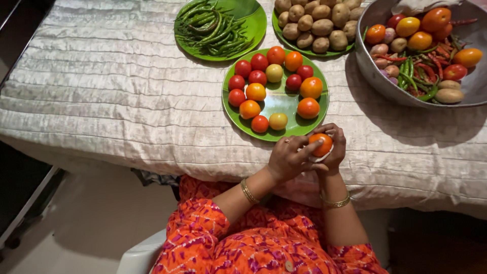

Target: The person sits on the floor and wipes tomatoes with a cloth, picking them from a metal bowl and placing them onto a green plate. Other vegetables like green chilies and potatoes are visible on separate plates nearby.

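While left hand and right hand clasp smooth round tomato, glossy green plate nearby.

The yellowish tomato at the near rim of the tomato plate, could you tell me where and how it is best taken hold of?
Grip the yellowish tomato across its round middle with the fingertips, coming straight down from above. A red tomato sits close on one side, so place the fingers on its near and far sides, which look free. The green plate is shallow, so its rim should not hinder.
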